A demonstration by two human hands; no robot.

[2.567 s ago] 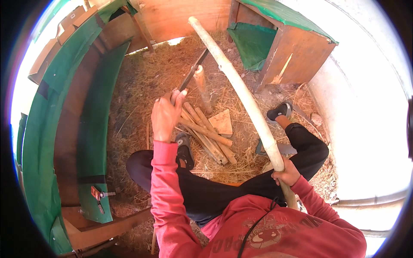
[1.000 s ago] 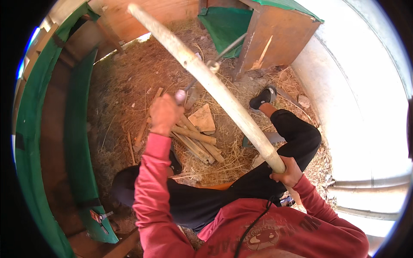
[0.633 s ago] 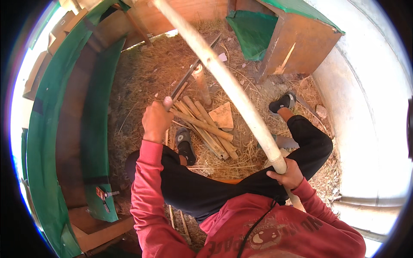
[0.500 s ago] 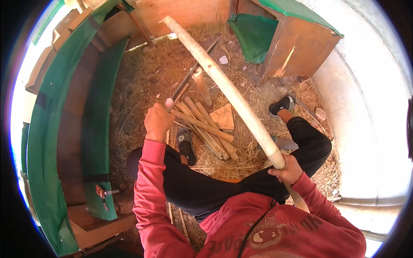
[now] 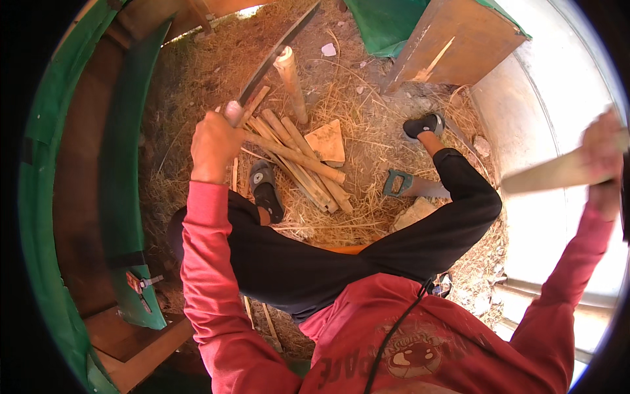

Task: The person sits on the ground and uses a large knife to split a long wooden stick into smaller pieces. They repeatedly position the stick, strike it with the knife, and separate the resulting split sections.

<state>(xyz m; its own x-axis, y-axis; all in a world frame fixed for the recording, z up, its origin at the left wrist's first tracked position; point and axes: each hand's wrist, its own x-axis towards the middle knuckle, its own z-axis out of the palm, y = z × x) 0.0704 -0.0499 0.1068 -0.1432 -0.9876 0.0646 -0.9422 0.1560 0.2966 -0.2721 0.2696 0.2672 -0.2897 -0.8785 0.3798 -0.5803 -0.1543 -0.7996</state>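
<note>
My left hand is closed round the pinkish handle of a machete. The blade slants up and away to the right, crossing near the top of a short upright pale post. Far out at the right edge, my right hand is raised and smeared by motion, gripping a pale bamboo-like pole. One end of the pole points left toward my knee; its other end runs out of view. Below the machete lies a pile of split wooden sticks, beside a flat wood block.
A handsaw with a green handle lies by my right leg, near a pale stone. Green-covered wooden panels line the left side. A wooden box stands far right, before a pale curved wall. Straw covers the ground.
My right hand has swung the pole up and out to the far right, away from the middle. My left hand still holds the machete. The view has shifted, uncovering the handsaw.
</note>
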